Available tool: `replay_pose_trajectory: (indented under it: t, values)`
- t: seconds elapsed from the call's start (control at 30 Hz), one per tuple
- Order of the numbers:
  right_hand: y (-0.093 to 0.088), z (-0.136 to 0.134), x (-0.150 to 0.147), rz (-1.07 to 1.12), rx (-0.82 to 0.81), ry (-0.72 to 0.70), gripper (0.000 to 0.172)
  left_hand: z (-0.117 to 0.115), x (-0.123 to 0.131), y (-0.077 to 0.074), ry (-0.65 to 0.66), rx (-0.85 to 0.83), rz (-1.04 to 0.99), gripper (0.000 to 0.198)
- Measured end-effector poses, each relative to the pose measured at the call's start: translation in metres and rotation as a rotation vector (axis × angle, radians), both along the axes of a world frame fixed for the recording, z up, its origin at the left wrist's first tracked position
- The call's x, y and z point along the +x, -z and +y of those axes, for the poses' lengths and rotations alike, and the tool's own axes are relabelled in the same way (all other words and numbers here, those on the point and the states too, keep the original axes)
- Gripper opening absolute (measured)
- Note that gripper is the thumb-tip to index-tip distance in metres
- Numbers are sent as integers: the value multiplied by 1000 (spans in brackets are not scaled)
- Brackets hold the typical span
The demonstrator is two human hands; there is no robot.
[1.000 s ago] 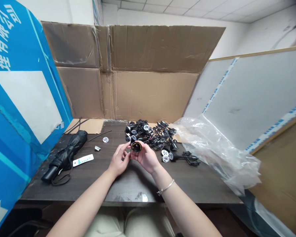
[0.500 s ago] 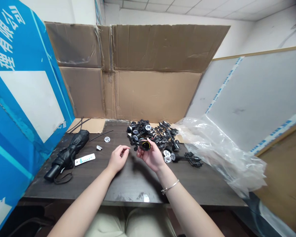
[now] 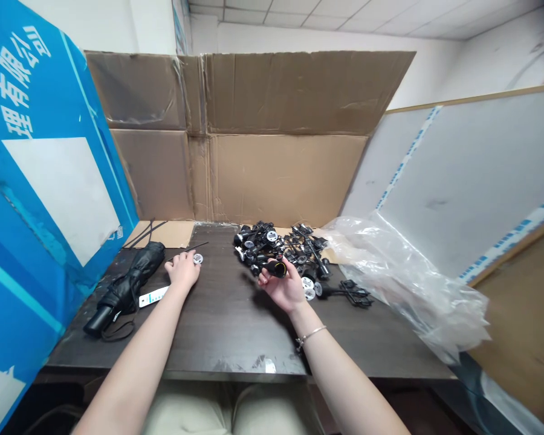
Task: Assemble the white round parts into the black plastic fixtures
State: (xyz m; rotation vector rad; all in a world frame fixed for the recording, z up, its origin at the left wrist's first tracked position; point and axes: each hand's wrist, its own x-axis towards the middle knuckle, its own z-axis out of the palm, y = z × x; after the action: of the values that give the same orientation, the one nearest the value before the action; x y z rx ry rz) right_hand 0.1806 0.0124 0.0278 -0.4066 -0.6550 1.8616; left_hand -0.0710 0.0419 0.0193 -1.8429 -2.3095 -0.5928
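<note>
My right hand (image 3: 288,291) grips a black handle-like part (image 3: 275,268) whose round end, with a yellow ring, faces me. Behind it lies a heap of black parts (image 3: 260,241) with thin rods and round pale end caps. My left hand (image 3: 182,270) is on the table at the left, palm down, fingers apart and a little bent. Its fingertips are beside a white round disc (image 3: 198,258) with dark print. Whether they touch the disc, I cannot tell. The hand covers the spot where a small whitish piece lay.
A folded black umbrella (image 3: 129,284) with a strap lies at the left, a white printed tag (image 3: 153,296) beside it. Loose white discs (image 3: 308,288) and another black part (image 3: 351,292) lie right of the heap. Clear plastic sheeting (image 3: 403,284) covers the right side. Cardboard (image 3: 281,175) stands behind.
My left hand has moved left, from near the middle of the table to the white disc and the small piece. My right hand has shifted slightly right, still holding the black part.
</note>
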Motion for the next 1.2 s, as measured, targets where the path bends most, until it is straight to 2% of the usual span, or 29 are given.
replay_pose_trajectory:
  t: [0.1,0.2,0.4,0.47,0.63,0.8,0.93,1.03,1.1,1.2]
  values:
    - [2,-2,1,-15,25,6,27,10,0,3,4,-13,79,23]
    - [4,-3,2,-25,46,13,27,11,-1,5,59,61,86,16]
    - [4,-6,2,-5,40,10,25,-7,-2,2,401,355,59,10]
    - [3,-7,2,-4,46,8,25,-14,-1,0,463,432,60,10]
    - [1,-8,2,-5,39,7,25,-20,-2,0,518,521,65,9]
    - [4,-8,0,-49,78,32,32,-23,-1,1,569,599,8,5]
    - [10,-10,-7,-226,254,155,33,-40,21,-1,646,571,-133,2]
    - [12,-15,-16,-401,377,209,33,-59,45,-1,742,440,-275,7]
    - [11,-19,-21,-498,425,197,29,-70,57,0,801,342,-381,9]
    - [9,-21,-31,-577,430,108,30,-75,64,3,746,272,-591,14]
